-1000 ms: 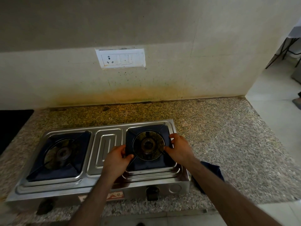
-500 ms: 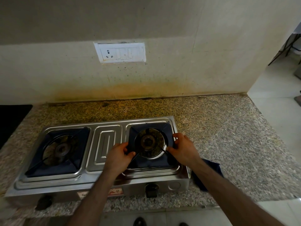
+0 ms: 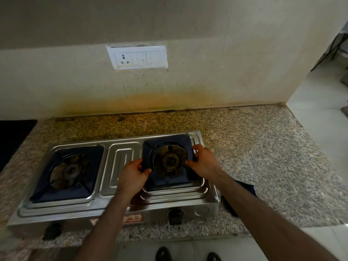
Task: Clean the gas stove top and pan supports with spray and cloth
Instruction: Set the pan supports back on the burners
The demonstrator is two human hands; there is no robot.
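A steel two-burner gas stove (image 3: 120,164) sits on the speckled granite counter. Its right pan support (image 3: 165,144), a dark square frame with a ring, is tilted above the right burner (image 3: 171,161). My left hand (image 3: 132,174) grips its left edge. The right edge is held by my right hand (image 3: 204,162). The left pan support (image 3: 69,172) rests in place over the left burner. A dark blue cloth (image 3: 243,193) lies on the counter beside the stove's right end, partly hidden by my right forearm. No spray bottle is in view.
Two black knobs (image 3: 175,216) stick out of the stove's front. The stained wall behind carries a white switch plate (image 3: 138,57). A black slab (image 3: 13,136) lies at the far left. The counter (image 3: 273,147) ends at the right, with floor beyond.
Both hands have lifted the right pan support a little off its seat and tilted it; the view has shifted slightly downward.
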